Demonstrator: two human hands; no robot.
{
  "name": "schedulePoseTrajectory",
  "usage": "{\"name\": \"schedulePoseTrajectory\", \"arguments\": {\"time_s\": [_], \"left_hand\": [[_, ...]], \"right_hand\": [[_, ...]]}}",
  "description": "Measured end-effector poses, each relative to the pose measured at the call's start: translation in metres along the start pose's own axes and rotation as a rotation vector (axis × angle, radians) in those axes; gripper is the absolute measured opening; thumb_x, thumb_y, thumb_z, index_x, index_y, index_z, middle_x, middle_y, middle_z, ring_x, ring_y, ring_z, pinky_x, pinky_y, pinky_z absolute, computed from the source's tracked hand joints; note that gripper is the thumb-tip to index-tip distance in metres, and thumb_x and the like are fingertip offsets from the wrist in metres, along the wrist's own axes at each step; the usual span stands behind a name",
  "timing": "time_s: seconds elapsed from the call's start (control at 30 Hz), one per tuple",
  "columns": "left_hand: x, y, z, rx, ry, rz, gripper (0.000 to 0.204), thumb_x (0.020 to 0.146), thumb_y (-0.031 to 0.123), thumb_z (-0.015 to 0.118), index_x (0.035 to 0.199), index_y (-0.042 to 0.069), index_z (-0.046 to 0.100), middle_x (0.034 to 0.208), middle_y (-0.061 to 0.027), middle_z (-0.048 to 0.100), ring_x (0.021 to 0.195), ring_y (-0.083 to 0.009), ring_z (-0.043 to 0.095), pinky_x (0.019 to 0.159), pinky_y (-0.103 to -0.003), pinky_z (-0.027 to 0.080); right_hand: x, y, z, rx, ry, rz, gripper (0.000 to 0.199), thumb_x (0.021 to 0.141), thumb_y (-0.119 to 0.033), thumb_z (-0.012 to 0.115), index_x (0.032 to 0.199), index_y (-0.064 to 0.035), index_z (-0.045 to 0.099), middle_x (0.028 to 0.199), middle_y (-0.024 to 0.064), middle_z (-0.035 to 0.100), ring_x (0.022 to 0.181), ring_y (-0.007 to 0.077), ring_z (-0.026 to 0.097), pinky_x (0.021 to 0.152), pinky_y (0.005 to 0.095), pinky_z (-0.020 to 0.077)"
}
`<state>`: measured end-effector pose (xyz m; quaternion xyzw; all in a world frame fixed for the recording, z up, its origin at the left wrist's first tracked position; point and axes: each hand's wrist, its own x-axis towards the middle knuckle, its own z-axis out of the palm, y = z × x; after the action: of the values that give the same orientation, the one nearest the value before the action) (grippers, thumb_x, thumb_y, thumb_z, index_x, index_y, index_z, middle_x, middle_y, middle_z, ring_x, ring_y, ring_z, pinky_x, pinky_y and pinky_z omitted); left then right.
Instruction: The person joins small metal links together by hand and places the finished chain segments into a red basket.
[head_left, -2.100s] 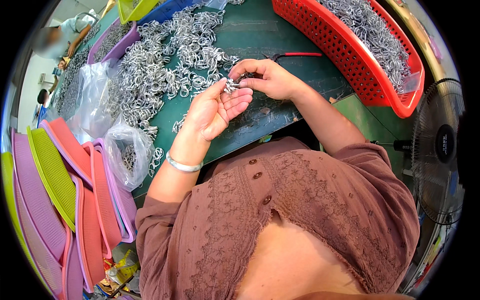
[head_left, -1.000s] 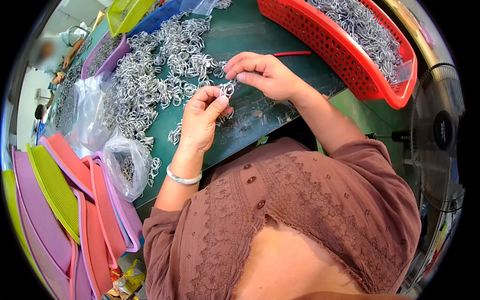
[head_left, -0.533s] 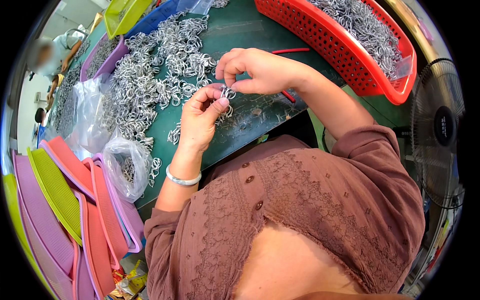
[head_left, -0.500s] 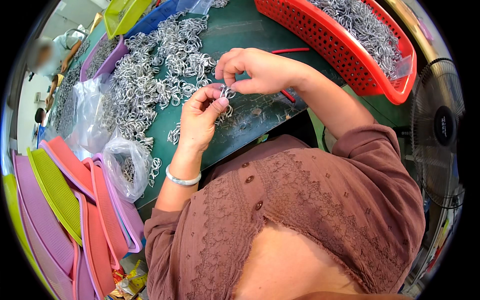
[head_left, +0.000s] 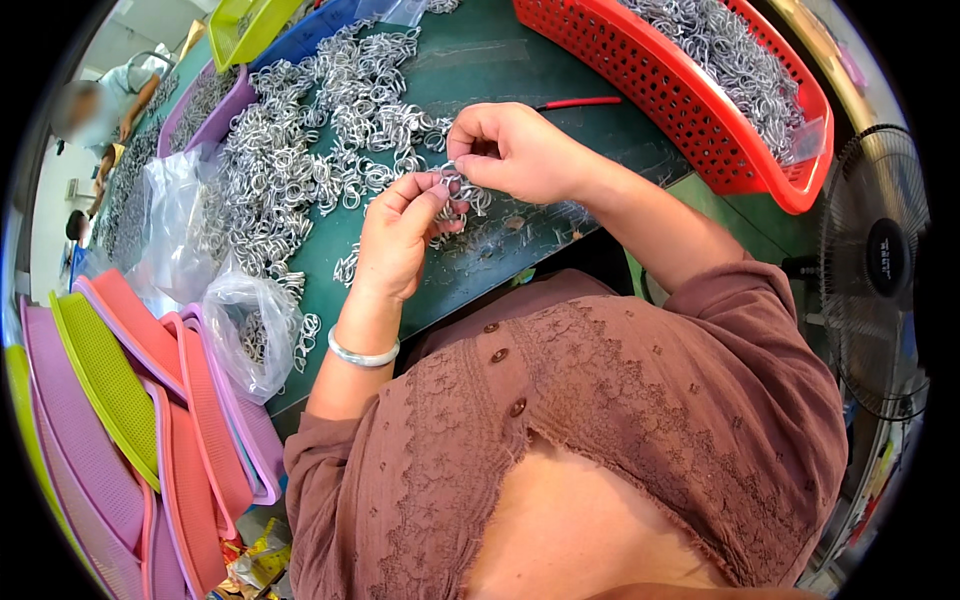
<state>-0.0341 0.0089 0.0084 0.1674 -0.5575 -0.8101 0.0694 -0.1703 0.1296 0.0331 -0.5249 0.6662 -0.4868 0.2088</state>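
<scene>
My left hand (head_left: 385, 240), a pale bangle on its wrist, pinches a small cluster of silvery metal rings (head_left: 470, 200) between thumb and fingers at the table's front edge. My right hand (head_left: 522, 152) meets it from the right, fingers curled and thumb pressed in at the top of the same cluster. The exact grip on single rings is partly hidden by the fingers. Just beyond both hands spreads a big heap of similar rings (head_left: 265, 165). Behind the right hand lies a red-handled tool (head_left: 585, 102), mostly covered by that hand.
A red perforated basket (head_left: 650, 85) full of rings stands at the right, near a black fan (head_left: 885, 262). At the left are stacked coloured baskets (head_left: 105, 390), a clear plastic bag (head_left: 255, 335) and a purple basket (head_left: 240, 98). Another person (head_left: 125, 90) works at the far left.
My right hand has dropped slightly and its fingers have curled in toward the rings. It now covers more of the red-handled tool. The left hand stays nearly in place.
</scene>
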Motion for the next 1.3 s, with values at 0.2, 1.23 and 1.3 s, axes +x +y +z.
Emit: {"name": "schedulePoseTrajectory", "arguments": {"time_s": [0.2,1.23,1.3], "left_hand": [[0.000,0.001,0.000,-0.128,-0.036,-0.057,0.011,0.085,0.008,0.048,0.090,0.000,0.053,0.087,-0.0068,0.057,0.076,-0.0197,0.059,0.064,-0.028,0.049],[-0.009,0.005,-0.013,-0.323,-0.043,0.032,0.005,0.082,0.003,0.050,0.081,0.002,0.055,0.081,-0.0045,0.058,0.077,-0.0137,0.058,0.068,-0.027,0.049],[-0.008,-0.001,-0.020,-0.306,-0.048,0.060,0.008,0.082,0.004,0.050,0.088,0.002,0.056,0.084,-0.0044,0.059,0.078,-0.0136,0.058,0.069,-0.028,0.048]], "right_hand": [[-0.005,0.004,0.009,-0.004,0.079,-0.129,0.007,0.071,0.000,0.055,0.077,0.0004,0.052,0.071,0.0042,0.053,0.064,0.0106,0.050,0.058,0.0242,0.0417],[0.008,-0.019,0.032,-0.040,0.188,-0.220,0.012,0.069,0.004,0.059,0.080,-0.0010,0.057,0.075,0.0091,0.060,0.066,0.0192,0.059,0.059,0.0268,0.0465],[0.013,-0.019,0.033,-0.062,0.179,-0.264,0.013,0.070,0.003,0.060,0.082,-0.0011,0.058,0.075,0.0099,0.060,0.067,0.0208,0.059,0.060,0.0277,0.0467]]}}
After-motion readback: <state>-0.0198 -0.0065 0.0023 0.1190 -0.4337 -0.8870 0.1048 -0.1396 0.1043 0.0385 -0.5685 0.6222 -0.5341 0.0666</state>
